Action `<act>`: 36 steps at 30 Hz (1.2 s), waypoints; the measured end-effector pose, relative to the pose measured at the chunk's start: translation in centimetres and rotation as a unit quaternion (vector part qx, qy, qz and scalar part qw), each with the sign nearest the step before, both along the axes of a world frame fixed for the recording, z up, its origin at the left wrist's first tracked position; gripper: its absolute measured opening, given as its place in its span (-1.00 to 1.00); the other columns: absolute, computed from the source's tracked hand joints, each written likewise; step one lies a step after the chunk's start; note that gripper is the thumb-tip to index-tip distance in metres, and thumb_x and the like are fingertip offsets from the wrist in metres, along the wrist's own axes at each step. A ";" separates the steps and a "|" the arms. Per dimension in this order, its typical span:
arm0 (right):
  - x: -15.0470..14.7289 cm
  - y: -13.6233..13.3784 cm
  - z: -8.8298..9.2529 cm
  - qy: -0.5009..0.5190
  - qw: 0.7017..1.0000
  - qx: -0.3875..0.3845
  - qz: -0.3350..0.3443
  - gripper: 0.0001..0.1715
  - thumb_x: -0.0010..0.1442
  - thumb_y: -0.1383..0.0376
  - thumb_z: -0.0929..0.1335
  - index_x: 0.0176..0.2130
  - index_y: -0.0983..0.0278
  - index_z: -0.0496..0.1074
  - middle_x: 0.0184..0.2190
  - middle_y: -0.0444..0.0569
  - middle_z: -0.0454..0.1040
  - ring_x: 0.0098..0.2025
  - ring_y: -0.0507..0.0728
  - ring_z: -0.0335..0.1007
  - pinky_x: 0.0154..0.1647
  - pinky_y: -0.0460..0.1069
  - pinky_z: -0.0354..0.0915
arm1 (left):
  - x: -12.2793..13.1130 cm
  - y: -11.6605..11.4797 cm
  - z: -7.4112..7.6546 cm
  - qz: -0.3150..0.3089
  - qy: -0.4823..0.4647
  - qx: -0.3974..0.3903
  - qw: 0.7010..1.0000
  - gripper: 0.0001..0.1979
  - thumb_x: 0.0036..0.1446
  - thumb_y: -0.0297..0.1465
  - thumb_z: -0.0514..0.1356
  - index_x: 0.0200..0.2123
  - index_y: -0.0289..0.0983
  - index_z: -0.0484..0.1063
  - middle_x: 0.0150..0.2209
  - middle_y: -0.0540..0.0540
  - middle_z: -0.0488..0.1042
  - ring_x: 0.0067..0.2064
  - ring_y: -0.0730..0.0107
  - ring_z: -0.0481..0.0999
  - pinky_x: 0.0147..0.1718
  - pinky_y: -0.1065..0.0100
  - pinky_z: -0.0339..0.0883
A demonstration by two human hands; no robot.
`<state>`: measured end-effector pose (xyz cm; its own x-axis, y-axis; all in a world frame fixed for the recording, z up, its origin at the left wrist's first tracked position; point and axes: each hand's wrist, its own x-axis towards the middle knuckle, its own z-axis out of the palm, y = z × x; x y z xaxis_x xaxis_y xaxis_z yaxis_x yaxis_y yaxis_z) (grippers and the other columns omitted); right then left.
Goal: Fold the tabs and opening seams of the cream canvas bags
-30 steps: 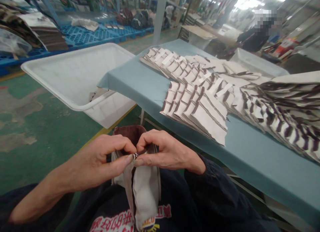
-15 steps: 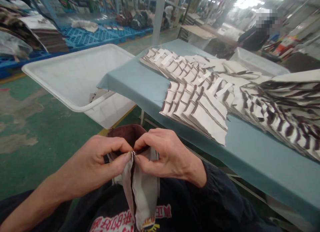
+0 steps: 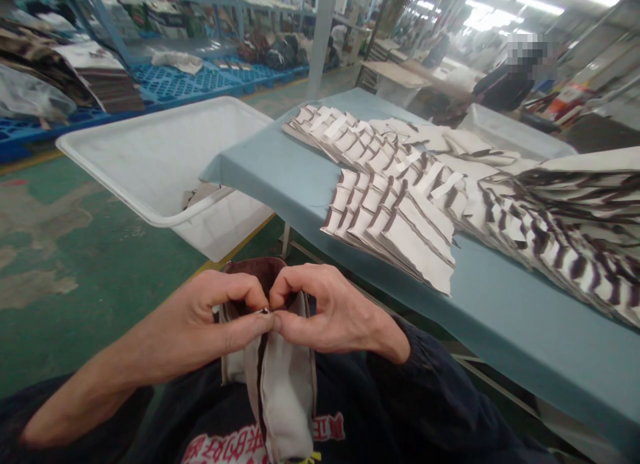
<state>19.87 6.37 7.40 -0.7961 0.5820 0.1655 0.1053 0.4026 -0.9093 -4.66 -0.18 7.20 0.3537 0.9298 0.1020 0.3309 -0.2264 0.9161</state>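
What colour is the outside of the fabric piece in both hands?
The fabric piece is off-white outside, with a dark line down it; best in the head view.

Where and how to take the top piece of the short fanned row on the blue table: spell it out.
Probably pinch the near edge of the top piece, coming in from the person's side. It overlaps the rest of the short fanned row, its face is uncovered, and its near edge lies close to the near edge of the blue table.

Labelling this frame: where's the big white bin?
In the head view, the big white bin is left of centre, beyond the left hand and beside the blue table, whose corner hides part of it.
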 end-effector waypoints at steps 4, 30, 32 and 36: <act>-0.2 0.4 -0.3 0.006 1.000 -0.005 0.009 -0.81 0.39 0.23 0.55 -0.25 0.16 0.51 -0.31 -0.23 0.59 -0.32 0.03 0.43 -0.19 -0.03 0.33 | -0.9 -0.3 0.0 -0.031 0.018 0.007 0.999 -0.66 0.52 -0.27 0.29 -0.37 -0.17 0.64 -0.46 0.07 0.62 -0.45 0.42 0.50 -0.43 0.49 0.35; -0.9 -0.6 -3.6 -0.042 0.888 0.455 -0.060 -0.69 0.65 0.40 0.39 -0.17 0.16 0.64 -0.35 -0.12 0.78 -0.36 0.10 0.66 -0.28 0.01 0.37 | -1.7 -0.6 -1.9 0.016 0.052 -0.099 0.994 -0.78 0.28 -0.23 0.30 -0.40 -0.16 0.53 -0.47 0.06 0.49 -0.45 0.38 0.39 -0.47 0.42 0.23; -1.0 -0.8 -3.6 -0.053 0.893 0.442 -0.070 -0.68 0.63 0.39 0.36 -0.18 0.16 0.63 -0.41 -0.12 0.73 -0.41 0.10 0.59 -0.30 0.00 0.35 | -1.5 -0.6 -2.0 0.014 0.050 -0.095 0.994 -0.78 0.28 -0.23 0.29 -0.41 -0.15 0.48 -0.48 0.08 0.42 -0.46 0.39 0.33 -0.50 0.41 0.18; -1.1 -0.5 -4.0 -0.055 0.928 0.363 -0.064 -0.82 0.53 0.32 0.39 -0.11 0.16 0.64 -0.38 -0.12 0.72 -0.39 0.11 0.57 -0.28 -0.01 0.34 | -0.7 -0.8 -1.9 0.005 0.046 -0.085 0.995 -0.74 0.26 -0.23 0.27 -0.45 -0.12 0.35 -0.52 0.13 0.28 -0.49 0.42 0.20 -0.53 0.40 0.09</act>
